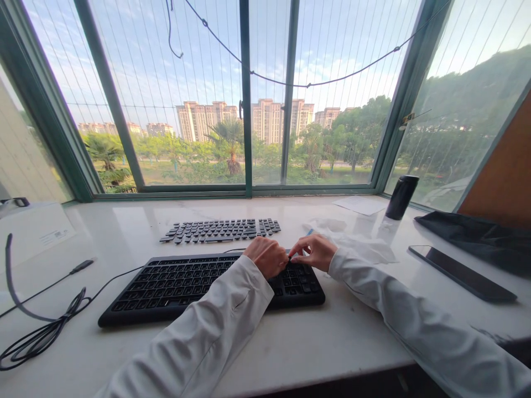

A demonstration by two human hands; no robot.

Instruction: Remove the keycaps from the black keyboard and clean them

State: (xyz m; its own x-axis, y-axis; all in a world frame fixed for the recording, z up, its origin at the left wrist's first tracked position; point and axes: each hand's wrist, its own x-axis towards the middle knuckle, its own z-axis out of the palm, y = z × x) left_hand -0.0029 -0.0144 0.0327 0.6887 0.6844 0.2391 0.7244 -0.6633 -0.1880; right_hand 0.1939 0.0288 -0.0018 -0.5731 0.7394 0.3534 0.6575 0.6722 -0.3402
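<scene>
Both hands at keyboard point(186, 283) right end: left hand point(267, 256) curled shut on keys, right hand point(316, 252) pinched narrow at back edge, contents unclear.

No legible text: box label point(53, 236), keyboard point(186, 282) keycaps too small (blurred).

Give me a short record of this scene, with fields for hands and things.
left hand: curled, resting on the right part of the keyboard
right hand: fingertips pinched together at the keyboard's top right edge
behind keyboard: keycaps in rows on the table
right side: tumbler, phone, dark cloth
left side: cables
</scene>
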